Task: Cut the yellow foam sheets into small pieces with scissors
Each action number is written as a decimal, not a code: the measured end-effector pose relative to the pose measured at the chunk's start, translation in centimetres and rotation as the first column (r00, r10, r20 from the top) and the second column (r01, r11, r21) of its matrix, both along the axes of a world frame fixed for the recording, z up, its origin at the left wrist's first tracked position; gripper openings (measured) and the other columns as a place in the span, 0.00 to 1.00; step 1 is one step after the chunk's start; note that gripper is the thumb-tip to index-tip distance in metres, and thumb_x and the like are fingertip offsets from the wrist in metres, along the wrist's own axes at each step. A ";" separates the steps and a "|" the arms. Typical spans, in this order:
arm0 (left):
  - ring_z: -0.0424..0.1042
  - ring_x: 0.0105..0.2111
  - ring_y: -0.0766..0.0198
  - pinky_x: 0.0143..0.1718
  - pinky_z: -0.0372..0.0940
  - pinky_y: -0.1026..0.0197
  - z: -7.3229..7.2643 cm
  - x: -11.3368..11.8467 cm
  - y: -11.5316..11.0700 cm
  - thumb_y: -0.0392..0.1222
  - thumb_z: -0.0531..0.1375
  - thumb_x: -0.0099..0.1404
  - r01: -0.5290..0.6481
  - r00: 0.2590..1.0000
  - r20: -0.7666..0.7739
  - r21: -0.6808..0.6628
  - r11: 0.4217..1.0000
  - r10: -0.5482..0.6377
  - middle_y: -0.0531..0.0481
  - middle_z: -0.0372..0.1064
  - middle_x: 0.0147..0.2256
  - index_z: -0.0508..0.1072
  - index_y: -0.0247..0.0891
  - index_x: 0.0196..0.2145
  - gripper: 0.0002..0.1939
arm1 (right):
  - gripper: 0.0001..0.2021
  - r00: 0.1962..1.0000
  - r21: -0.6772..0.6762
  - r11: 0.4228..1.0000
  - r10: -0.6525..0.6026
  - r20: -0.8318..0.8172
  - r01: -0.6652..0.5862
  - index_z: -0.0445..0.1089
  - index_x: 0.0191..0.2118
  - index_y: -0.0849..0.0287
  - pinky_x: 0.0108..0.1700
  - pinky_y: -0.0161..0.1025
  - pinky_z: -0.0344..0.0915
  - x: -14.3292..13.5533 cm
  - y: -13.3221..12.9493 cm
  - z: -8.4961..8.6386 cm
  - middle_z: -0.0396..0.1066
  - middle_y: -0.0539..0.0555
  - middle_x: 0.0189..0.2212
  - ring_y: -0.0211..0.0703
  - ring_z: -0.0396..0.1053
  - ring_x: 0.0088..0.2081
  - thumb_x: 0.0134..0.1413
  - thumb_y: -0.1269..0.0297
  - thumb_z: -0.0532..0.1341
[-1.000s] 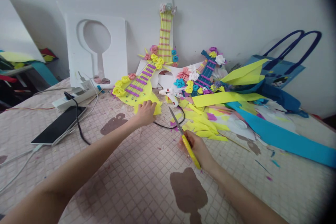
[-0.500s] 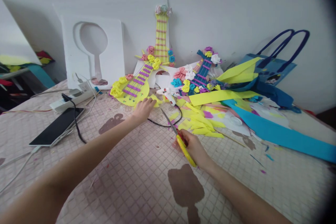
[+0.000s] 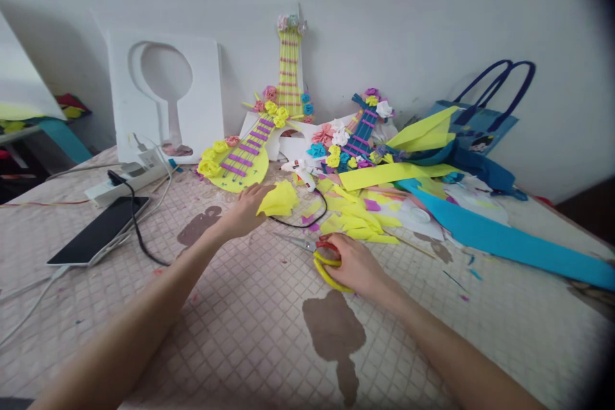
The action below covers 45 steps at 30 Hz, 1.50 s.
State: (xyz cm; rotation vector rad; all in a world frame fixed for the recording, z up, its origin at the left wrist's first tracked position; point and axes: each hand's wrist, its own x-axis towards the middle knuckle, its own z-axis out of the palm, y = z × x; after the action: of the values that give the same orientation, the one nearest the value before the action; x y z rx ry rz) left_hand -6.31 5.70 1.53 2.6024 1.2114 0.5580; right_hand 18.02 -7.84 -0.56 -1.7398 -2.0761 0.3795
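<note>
My left hand (image 3: 247, 208) is closed on a piece of yellow crepe paper (image 3: 280, 200), which spreads out to the right of its fingers. In my right hand (image 3: 358, 264) is a pair of scissors (image 3: 328, 261) with yellow and red handles, its blades pointing left below the yellow paper. A white glue gun (image 3: 302, 173) lies just beyond the paper, its black cord curving down to the left. Behind my left hand leans a yellow paper guitar (image 3: 245, 163) with purple strips and paper flowers. Yellow paper strips (image 3: 358, 218) are heaped to the right.
A power strip (image 3: 125, 184) and a dark-screened tablet (image 3: 98, 230) with cables lie on the left. White foam boards (image 3: 204, 96) lean on the wall. Long blue paper (image 3: 500, 234), a blue guitar (image 3: 361, 131) and a blue bag (image 3: 480, 125) are on the right.
My left hand has drawn back slightly toward me with the yellow crepe paper lifted in it. The scissors have swung from pointing up and away to pointing left.
</note>
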 end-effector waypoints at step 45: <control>0.72 0.37 0.62 0.39 0.63 0.63 -1.3 5.6 -5.4 0.41 0.50 0.62 0.106 0.980 0.179 -0.116 0.988 -0.084 0.48 0.74 0.38 0.72 0.37 0.39 0.13 | 0.04 0.979 -0.102 0.980 0.183 0.092 -0.173 0.61 0.29 0.57 0.33 0.36 0.57 10.9 1.0 3.5 0.67 0.51 0.29 0.41 0.63 0.31 0.53 0.64 0.55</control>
State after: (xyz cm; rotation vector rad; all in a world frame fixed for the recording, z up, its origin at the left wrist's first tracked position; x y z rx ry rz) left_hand -0.70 0.29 0.22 2.4354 1.0276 0.6523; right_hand 28.93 -6.85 2.93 -1.6605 -2.3309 0.4566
